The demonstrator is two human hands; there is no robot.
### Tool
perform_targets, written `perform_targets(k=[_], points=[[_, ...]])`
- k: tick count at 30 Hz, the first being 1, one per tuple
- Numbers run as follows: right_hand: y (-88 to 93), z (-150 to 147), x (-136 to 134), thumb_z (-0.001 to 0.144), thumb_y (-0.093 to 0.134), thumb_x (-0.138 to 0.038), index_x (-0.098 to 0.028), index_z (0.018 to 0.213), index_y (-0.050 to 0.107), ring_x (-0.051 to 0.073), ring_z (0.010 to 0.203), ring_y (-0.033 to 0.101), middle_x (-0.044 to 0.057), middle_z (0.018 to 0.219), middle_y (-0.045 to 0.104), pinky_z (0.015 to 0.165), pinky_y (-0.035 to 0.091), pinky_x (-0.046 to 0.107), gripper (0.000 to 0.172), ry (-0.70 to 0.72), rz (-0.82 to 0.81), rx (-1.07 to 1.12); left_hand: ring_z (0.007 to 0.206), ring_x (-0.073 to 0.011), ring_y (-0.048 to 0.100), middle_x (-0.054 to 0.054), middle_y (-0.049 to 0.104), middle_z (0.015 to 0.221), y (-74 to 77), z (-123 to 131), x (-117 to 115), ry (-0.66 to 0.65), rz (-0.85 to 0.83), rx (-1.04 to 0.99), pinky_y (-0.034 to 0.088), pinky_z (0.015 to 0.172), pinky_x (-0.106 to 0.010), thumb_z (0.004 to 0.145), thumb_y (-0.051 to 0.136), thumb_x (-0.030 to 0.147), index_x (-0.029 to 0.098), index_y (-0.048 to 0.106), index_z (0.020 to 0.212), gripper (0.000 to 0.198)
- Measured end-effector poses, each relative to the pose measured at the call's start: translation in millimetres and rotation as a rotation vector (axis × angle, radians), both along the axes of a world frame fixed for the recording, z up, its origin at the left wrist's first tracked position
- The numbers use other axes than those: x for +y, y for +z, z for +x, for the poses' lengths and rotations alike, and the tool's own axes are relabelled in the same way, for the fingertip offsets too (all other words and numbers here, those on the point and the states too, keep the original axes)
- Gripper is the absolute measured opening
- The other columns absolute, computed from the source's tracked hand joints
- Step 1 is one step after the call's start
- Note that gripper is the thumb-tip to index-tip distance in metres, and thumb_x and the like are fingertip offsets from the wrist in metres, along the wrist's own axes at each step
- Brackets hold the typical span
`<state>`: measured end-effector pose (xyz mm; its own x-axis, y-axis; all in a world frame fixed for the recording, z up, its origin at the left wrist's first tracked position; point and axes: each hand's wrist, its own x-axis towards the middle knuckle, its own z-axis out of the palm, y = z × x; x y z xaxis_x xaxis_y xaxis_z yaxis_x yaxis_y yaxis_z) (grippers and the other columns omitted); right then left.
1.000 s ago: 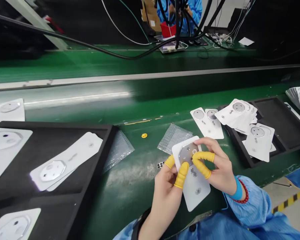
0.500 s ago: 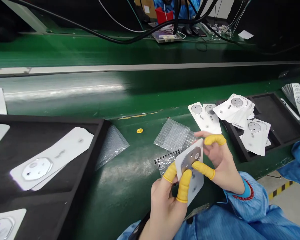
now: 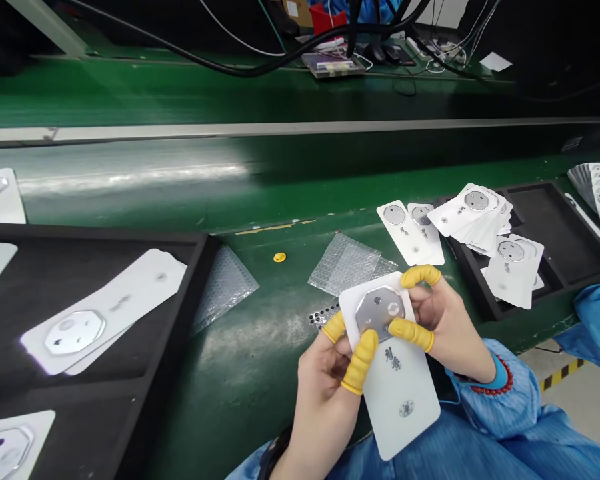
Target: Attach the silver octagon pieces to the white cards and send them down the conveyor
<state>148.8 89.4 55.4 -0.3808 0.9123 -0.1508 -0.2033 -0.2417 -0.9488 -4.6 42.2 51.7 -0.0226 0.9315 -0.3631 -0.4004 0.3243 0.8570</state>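
Note:
Both my hands hold one white card [image 3: 397,383] with a shiny octagonal metal plate [image 3: 379,310] at its top. My left hand [image 3: 330,380] pinches the card's left edge, its yellow-capped thumb lying on the plate. My right hand [image 3: 440,320] grips the card's right edge, one yellow-capped finger across the plate and another over the top. The card faces me, tilted, above the green bench edge.
A black tray [image 3: 130,427] at left carries similar cards [image 3: 105,310]. A second black tray [image 3: 565,233] at right has a heap of cards [image 3: 475,213]. Bubble-wrap pieces [image 3: 345,263], a yellow finger cot [image 3: 279,257] and a sheet of small dots lie on the green bench. Cables hang at the back.
The card, turned edge-on half a second ago, has been turned back to face me flat. Both hands stay on it at about the same place.

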Motion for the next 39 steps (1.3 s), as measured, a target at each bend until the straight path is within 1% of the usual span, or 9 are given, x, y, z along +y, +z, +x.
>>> perform_targets(k=[6,15,18,23,29,32,35,37,39], points=[[4.6,0.4,-1.4,0.082,0.074,-0.035,-0.028,0.102,0.041,0.015,0.069,0.070,0.000,0.089,0.067,0.058,0.060,0.027,0.039,-0.001,0.027,-0.074,0.061,-0.0205,0.072,-0.004,0.078,0.076,5.2,-3.1,-1.7,-0.026,-0.001,0.072,0.059,0.052,-0.025,0.076,0.077,0.038,0.022,0.071,0.106,0.035],[10.9,0.0,9.0,0.077,0.078,-0.025,-0.028,0.099,0.041,0.012,0.072,0.068,-0.002,0.091,0.065,0.058,0.058,0.022,0.044,0.136,-0.003,-0.022,0.052,-0.0127,0.064,0.002,0.068,0.057,5.8,1.3,-5.1,0.033,0.129,0.188,0.055,0.052,-0.018,0.079,0.075,0.029,0.024,0.074,0.093,0.015],[11.2,-1.4,7.0,0.080,0.076,-0.025,-0.028,0.099,0.042,0.011,0.071,0.069,-0.003,0.089,0.065,0.061,0.059,0.023,0.040,0.099,-0.003,-0.004,0.049,-0.0140,0.064,0.002,0.070,0.059,11.6,1.7,-2.4,0.025,0.072,0.138,0.056,0.049,-0.020,0.072,0.081,0.030,0.023,0.074,0.094,0.024],[11.7,-0.8,-1.5,0.090,0.065,-0.032,-0.029,0.108,0.044,0.014,0.076,0.070,0.000,0.093,0.067,0.065,0.061,0.027,0.029,0.074,0.059,-0.056,0.052,-0.0182,0.068,-0.001,0.075,0.067,21.6,5.6,4.1,0.112,-0.073,0.049,0.057,0.048,-0.025,0.060,0.088,0.037,0.020,0.073,0.088,0.036],[7.1,-4.5,-2.0,0.097,0.052,-0.029,-0.028,0.117,0.044,0.015,0.090,0.070,0.003,0.105,0.067,0.073,0.061,0.028,0.022,0.185,0.115,-0.082,0.047,-0.0169,0.067,0.001,0.073,0.059,10.5,4.2,1.9,0.200,-0.074,0.123,0.055,0.045,-0.022,0.061,0.087,0.036,0.018,0.073,0.086,0.034],[-6.6,-9.2,-1.5,0.096,0.053,-0.027,-0.029,0.122,0.043,0.017,0.105,0.068,0.006,0.118,0.066,0.086,0.060,0.034,0.027,0.149,0.171,-0.103,0.048,-0.0165,0.067,-0.001,0.074,0.062,-3.2,-14.9,1.6,0.299,-0.044,0.311,0.055,0.045,-0.022,0.062,0.086,0.035,0.016,0.073,0.086,0.034],[-34.7,-12.7,-4.0,0.094,0.057,-0.026,-0.028,0.122,0.048,0.022,0.123,0.058,0.008,0.132,0.060,0.103,0.051,0.046,0.029,-0.043,0.361,-0.377,0.068,-0.0182,0.073,-0.004,0.078,0.084,-14.0,-51.8,-0.1,0.541,-0.007,0.509,0.057,0.059,-0.021,0.064,0.086,0.032,0.016,0.073,0.100,0.041],[-59.6,-15.2,-7.3,0.091,0.063,-0.030,-0.025,0.124,0.052,0.029,0.134,0.048,0.011,0.139,0.055,0.109,0.041,0.057,0.035,-0.056,0.520,-0.639,0.084,-0.0198,0.073,-0.003,0.077,0.096,-18.7,-78.2,-5.6,0.670,-0.014,0.535,0.058,0.070,-0.023,0.068,0.083,0.028,0.026,0.060,0.129,0.065],[-84.3,-18.3,-10.8,0.088,0.067,-0.032,-0.023,0.127,0.054,0.037,0.142,0.034,0.014,0.146,0.048,0.109,0.032,0.070,0.042,0.057,0.657,-0.849,0.089,-0.0219,0.072,0.000,0.076,0.098,-24.3,-98.9,-14.3,0.696,-0.088,0.510,0.058,0.078,-0.031,0.074,0.079,0.027,0.038,0.038,0.146,0.083]])
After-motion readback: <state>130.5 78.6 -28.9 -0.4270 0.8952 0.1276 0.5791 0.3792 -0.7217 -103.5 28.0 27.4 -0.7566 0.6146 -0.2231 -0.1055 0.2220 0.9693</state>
